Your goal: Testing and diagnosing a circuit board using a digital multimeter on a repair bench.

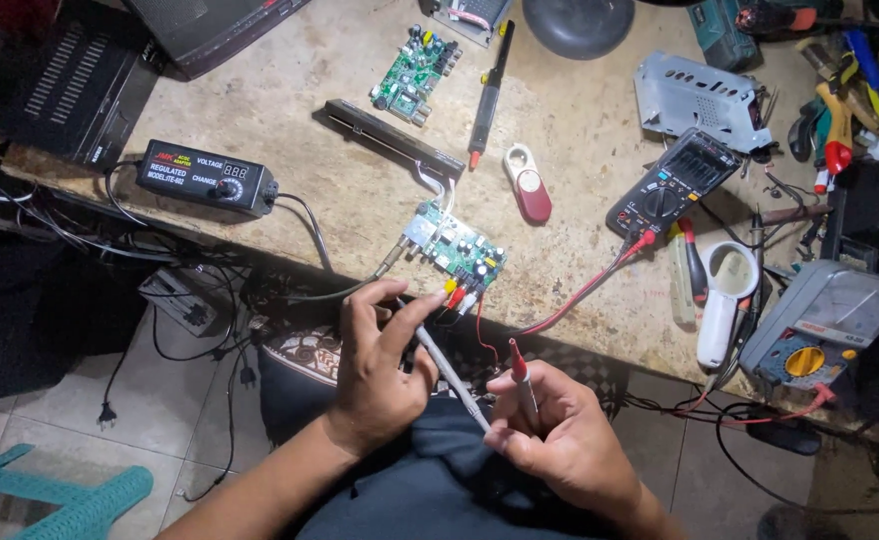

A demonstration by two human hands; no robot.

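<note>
Stone bench [290, 190] holds a small green board [457, 250] near its front edge. Just below the board, left hand [380, 365] pinches a grey probe [450, 370]; right hand [555, 430] pinches a red-tipped probe [522, 380].

Open surface [290, 190] left of the near circuit board [457, 251], passable up to the power supply [205, 177]. Blocked right by the red lead [585, 290] and multimeter [672, 185]; far side barred by the black strip [392, 139]. Crowded tools [845, 110] far right.
</note>
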